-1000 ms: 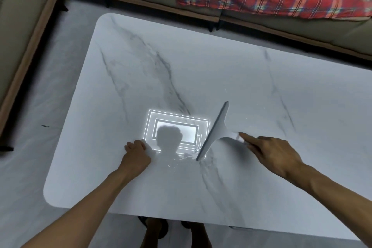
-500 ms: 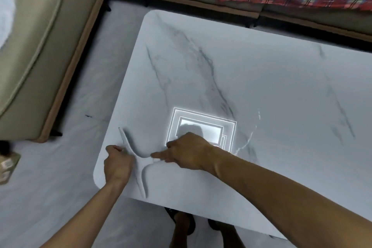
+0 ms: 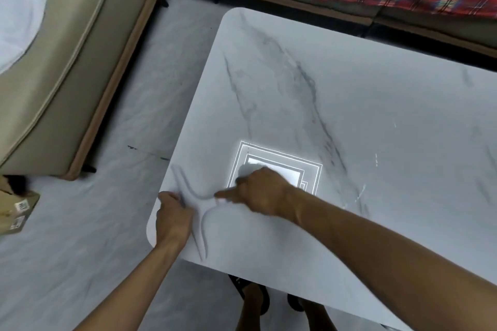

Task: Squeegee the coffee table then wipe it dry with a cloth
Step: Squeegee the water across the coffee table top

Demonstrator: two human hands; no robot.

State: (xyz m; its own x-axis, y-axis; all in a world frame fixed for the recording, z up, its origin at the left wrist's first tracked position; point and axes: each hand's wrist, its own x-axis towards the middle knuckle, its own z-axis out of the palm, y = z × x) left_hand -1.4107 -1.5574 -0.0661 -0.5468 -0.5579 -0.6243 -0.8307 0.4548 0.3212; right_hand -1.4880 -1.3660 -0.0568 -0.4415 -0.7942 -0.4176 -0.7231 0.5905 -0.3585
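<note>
step: squeegee pass, at bench (image 3: 363,94) near-left corner | squeegee (image 3: 195,197): blade flat between both hands, at the edge | right hand (image 3: 259,191): fingers closed on handle | left hand (image 3: 173,219): fingers curled at blade, grip unclear | next, likely: clear edge, lift, fetch cloth (none seen)

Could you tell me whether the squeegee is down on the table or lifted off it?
Down: the squeegee lies along the table edge.

Right hand (image 3: 262,191) grips the pale grey squeegee (image 3: 200,212) at the white marble bench (image 3: 349,105) corner; left hand (image 3: 173,219) rests beside its blade.
</note>
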